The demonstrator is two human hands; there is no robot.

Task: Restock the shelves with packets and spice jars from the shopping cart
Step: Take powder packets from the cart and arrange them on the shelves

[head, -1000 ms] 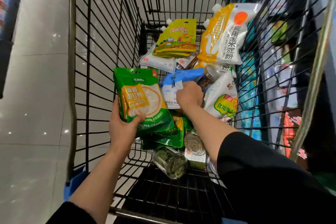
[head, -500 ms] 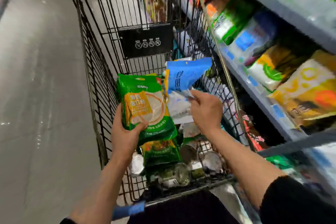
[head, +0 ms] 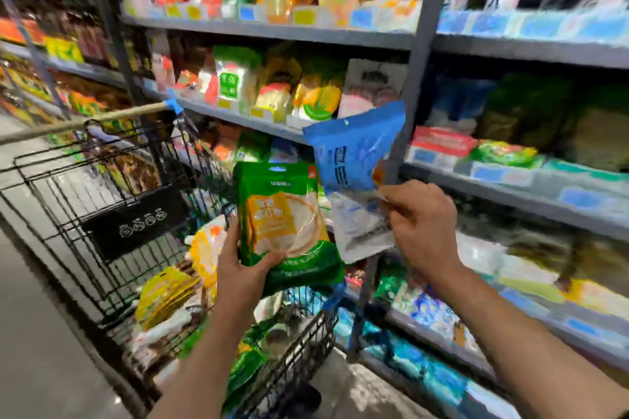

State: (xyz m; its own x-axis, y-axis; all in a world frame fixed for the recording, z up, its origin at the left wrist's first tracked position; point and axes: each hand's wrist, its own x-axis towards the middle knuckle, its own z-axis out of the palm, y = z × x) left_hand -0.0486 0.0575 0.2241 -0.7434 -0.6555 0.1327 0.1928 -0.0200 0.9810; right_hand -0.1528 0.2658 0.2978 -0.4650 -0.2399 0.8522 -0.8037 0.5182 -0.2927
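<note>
Green baking-powder packet [head: 289, 224] sits gripped in the left hand [head: 243, 269] above the shopping cart [head: 112, 214]; the right hand [head: 420, 221] pinches a blue-and-white packet [head: 354, 160] near the shelves [head: 269, 31]; match each to its facing, then slide it in upright.

Blue packet [head: 354, 150] lifted from cart [head: 102, 214] toward shelves [head: 272, 31].

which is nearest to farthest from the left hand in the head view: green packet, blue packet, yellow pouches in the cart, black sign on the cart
1. green packet: gripped by the left hand.
2. blue packet: just right of it, pinched by the right hand.
3. yellow pouches: lower left, inside the cart.
4. black sign: upper left, on the cart's far end.
</note>
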